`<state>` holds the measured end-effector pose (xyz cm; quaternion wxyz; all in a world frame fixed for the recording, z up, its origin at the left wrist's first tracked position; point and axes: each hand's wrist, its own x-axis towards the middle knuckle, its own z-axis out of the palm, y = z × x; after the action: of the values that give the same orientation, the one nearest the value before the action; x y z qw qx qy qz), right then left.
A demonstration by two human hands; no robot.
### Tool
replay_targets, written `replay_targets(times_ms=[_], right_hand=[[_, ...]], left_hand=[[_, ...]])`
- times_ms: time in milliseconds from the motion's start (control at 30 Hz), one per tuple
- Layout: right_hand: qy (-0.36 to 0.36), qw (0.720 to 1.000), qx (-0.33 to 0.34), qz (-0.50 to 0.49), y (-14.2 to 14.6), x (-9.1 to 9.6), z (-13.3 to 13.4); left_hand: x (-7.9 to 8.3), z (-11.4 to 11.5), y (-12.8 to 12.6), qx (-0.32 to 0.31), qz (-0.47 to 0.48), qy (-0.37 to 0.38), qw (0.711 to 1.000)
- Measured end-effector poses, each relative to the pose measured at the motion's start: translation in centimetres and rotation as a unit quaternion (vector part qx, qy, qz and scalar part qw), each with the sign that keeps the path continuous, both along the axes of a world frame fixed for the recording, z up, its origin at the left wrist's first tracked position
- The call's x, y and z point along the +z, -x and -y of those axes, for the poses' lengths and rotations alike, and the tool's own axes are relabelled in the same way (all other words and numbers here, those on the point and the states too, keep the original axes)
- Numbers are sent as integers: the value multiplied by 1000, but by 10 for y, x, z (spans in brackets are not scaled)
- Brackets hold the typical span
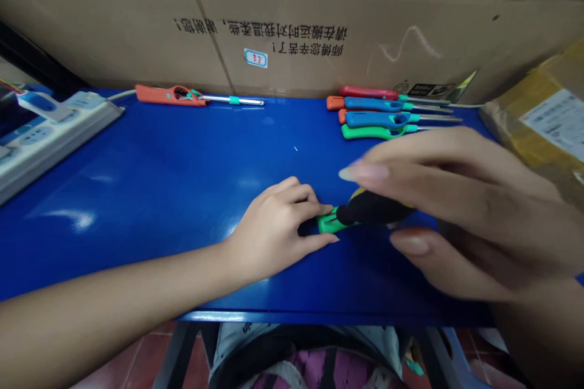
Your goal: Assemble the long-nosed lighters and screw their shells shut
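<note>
Pressed against the blue table, a green long-nosed lighter has its end in the fingers of my left hand, thumb on the near side. Above that lighter stands a screwdriver with a black and yellow handle, its tip end towards the green body. My right hand, large and blurred by motion, has the handle between thumb and fingers. The handle and the right hand hide the rest of the green lighter. The screwdriver's shaft and tip cannot be made out.
On the blue table, several long-nosed lighters lie at the back right. An orange lighter lies back left, beside a white power strip. A large cardboard box walls off the back; a taped carton stands right.
</note>
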<state>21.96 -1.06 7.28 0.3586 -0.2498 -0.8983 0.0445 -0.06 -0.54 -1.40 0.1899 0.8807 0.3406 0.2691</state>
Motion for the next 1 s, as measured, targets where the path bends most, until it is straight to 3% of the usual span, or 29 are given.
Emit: replay_targets(times_ms=[100, 267, 433, 600, 767, 833, 933, 1000], right_hand=[[15, 999, 31, 20, 1, 1, 4], [-36, 999, -30, -1, 1, -6, 0], [29, 999, 22, 0, 0, -8, -3], [-35, 999, -26, 3, 2, -8, -1], [49, 998, 37, -20, 1, -7, 0], [28, 999, 18, -40, -1, -5, -2], [-26, 999, -9, 27, -5, -2, -7], [-70, 996, -50, -19, -7, -2, -7]], left_hand=[[1, 1, 0, 12, 9, -5, 1000], [0, 0, 0, 2, 4, -19, 1000], [-1, -1, -1, 0, 11, -21, 1000], [1, -1, -1, -10, 16, -20, 1000], [0, -1, -1, -1, 18, -15, 1000], [1, -1, 0, -5, 16, -11, 1000], [1, -1, 0, -8, 7, -8, 1000], [1, -1, -1, 0, 2, -12, 1000]])
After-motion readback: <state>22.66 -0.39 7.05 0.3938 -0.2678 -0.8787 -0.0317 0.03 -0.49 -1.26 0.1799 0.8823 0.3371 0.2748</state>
